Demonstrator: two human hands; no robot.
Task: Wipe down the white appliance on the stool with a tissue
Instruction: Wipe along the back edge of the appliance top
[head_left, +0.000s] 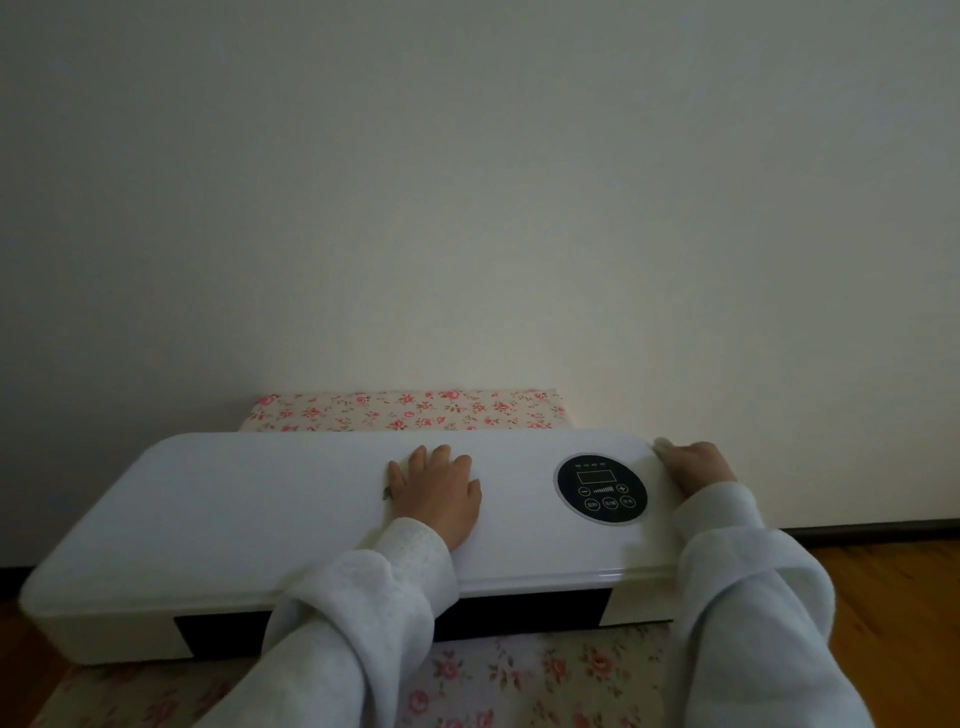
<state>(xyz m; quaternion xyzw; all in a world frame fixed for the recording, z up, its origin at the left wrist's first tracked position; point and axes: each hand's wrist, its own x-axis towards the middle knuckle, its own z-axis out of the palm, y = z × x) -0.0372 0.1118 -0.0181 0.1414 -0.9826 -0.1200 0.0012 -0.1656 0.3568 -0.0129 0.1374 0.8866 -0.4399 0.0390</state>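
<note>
The long white appliance (249, 499) lies flat on a stool covered in floral cloth (405, 413). A round black control panel (601, 489) sits near its right end. My left hand (436, 493) rests palm down on the middle of the top, fingers spread, holding nothing. My right hand (698, 467) curls over the appliance's right end, against the far corner. A small bit of white tissue (662, 445) shows at its fingertips; the rest is hidden under the hand. Both arms wear white sleeves.
A plain white wall stands right behind the stool. A dark baseboard (878, 535) and wooden floor (893, 597) lie to the right. The floral cloth also shows in front of the appliance (519, 675). A dark vent (519, 613) runs along the appliance's front side.
</note>
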